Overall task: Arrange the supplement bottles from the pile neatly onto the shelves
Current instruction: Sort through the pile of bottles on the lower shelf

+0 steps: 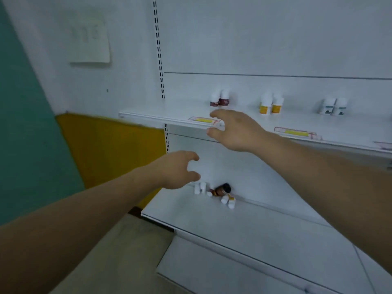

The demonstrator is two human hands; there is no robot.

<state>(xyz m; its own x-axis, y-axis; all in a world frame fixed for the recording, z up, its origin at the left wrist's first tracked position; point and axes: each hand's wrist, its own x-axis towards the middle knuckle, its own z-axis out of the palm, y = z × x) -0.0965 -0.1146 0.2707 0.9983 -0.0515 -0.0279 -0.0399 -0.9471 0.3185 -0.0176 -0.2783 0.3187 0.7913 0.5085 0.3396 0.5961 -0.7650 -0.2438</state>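
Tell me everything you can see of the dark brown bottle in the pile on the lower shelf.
The dark brown bottle lies tipped over in the pile at the back of the lower shelf, its black cap end pointing up and right. It looks like amber plastic or glass, with an orange-brown label too blurred to read. Small white bottles lie close against its lower side. No hand touches it; the left hand hovers nearest, fingers spread, holding nothing.
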